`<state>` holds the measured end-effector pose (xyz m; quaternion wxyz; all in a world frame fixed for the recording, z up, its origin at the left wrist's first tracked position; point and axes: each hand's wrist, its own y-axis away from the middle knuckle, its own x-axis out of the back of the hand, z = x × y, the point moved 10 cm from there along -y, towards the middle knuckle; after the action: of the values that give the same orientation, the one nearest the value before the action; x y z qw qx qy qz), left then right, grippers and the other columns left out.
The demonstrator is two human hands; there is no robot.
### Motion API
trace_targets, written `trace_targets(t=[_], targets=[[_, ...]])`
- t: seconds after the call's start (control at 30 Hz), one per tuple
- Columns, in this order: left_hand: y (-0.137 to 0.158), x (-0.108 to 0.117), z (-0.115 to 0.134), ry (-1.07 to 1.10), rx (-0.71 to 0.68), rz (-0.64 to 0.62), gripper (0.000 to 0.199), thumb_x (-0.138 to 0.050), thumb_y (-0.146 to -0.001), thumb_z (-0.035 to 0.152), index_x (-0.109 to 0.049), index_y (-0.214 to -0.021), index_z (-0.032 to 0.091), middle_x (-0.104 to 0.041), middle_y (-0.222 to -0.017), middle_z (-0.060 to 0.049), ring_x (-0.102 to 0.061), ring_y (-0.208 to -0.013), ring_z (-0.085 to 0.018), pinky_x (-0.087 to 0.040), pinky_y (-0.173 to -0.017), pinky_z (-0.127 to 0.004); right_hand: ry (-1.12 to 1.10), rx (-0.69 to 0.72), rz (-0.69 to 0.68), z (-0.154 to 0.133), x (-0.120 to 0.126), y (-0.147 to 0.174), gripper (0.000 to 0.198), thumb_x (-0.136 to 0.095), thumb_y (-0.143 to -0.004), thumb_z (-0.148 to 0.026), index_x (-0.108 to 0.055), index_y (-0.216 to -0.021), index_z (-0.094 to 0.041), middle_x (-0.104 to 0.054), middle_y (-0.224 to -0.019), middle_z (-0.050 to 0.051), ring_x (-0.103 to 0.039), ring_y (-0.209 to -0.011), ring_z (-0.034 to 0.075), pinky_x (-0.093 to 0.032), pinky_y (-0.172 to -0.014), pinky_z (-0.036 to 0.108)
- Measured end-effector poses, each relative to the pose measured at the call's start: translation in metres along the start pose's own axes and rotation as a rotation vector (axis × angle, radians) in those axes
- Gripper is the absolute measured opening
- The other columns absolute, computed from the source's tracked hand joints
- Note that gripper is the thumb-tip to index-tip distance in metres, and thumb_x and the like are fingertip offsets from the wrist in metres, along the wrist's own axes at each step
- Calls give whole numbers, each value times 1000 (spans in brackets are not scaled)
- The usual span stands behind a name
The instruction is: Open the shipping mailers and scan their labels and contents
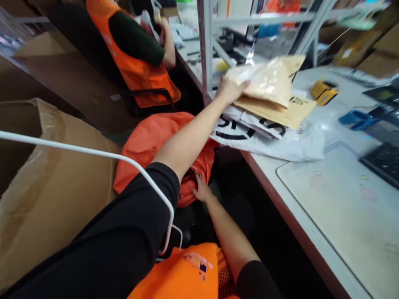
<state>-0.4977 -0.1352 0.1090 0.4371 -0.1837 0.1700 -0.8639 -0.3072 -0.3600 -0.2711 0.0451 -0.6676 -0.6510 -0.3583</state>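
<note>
My left hand (232,89) reaches across to the worktable and grips the near end of a tan padded envelope (264,81) wrapped in shiny clear plastic. Its thumb lies on top, and the other fingers are mostly hidden. Beneath are another tan envelope (296,112) and white plastic mailers (268,143) with black lettering. Lower down, my right hand (202,189) is closed on the gathered edge of a large orange bag (156,133), beside its dark opening. The bag sits below table height, partly covered by my left arm.
A big open cardboard box (71,166) stands at the left. White tubing (124,158) crosses in front of my left arm. On the worktable (311,187) lie a yellow device (324,91), a blue object (357,119) and a keyboard (383,164). A co-worker (137,54) in an orange vest sits beyond.
</note>
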Motion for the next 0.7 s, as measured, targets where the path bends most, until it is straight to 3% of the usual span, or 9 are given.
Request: trace_targets(t=[0.07,0.13,0.23,0.3,0.37,0.43,0.53,0.63,0.7], targets=[[37,47,0,-144,-118,152,47,-79,-91,48,-57,-121,19,-59,-133,-12,-52,-139,-34,-37,-120,-51,0,1,4,3,-2,-3,95,-63,-99,-28,-3,-173,-22,3,-178,11,-23,-162,27,-33,-127,41],[97,79,-12,-87,-191,120,37,-63,-100,56,-58,-118,23,-62,-123,-7,-63,-120,-26,-50,-106,-43,12,-4,4,5,-4,-5,96,-63,-99,-29,-1,-173,-24,1,-178,12,-29,-159,29,-37,-124,42],[218,78,-113,40,354,-330,51,-54,-98,70,-63,-93,20,-69,-87,-8,-67,-77,-20,-57,-80,-37,37,-21,21,5,-4,-5,99,-64,-100,-33,3,-172,-27,8,-178,11,-37,-155,32,-46,-116,44],[290,89,-171,15,532,-424,55,-56,-95,67,-63,-76,16,-68,-73,-12,-65,-65,-21,-56,-69,-37,66,-24,42,4,-3,-6,97,-63,-101,-37,2,-173,-27,14,-177,10,-37,-155,33,-48,-115,45],[323,107,-221,-28,624,-440,50,-65,-88,60,-60,-63,17,-64,-61,-10,-62,-61,-20,-53,-65,-34,103,-6,52,3,-2,-9,97,-62,-101,-38,2,-173,-25,15,-177,10,-32,-157,34,-45,-117,48],[318,135,-263,-87,676,-419,42,-72,-81,49,-59,-57,18,-57,-52,-5,-56,-57,-17,-47,-61,-30,126,1,75,5,3,-15,98,-61,-101,-38,6,-172,-25,16,-176,10,-34,-156,37,-46,-116,51],[269,193,-304,-190,713,-368,38,-75,-74,34,-52,-48,19,-39,-40,3,-36,-48,-11,-32,-52,-26,107,-61,167,16,24,-25,98,-58,-102,-42,8,-172,-23,24,-173,15,-48,-146,41,-54,-105,52],[219,228,-309,-423,614,-416,47,-78,-71,32,-42,-44,19,-27,-39,6,-25,-47,-8,-23,-51,-27,54,-29,305,5,46,-31,93,-54,-102,-44,1,-172,-18,16,-175,19,-43,-150,41,-53,-107,54],[200,219,-292,-427,466,-420,44,-77,-77,41,-51,-50,17,-36,-46,5,-34,-50,-9,-30,-55,-26,36,114,438,-27,58,-30,77,-46,-105,-39,-15,-171,-15,-7,-177,20,-34,-156,35,-45,-116,53]])
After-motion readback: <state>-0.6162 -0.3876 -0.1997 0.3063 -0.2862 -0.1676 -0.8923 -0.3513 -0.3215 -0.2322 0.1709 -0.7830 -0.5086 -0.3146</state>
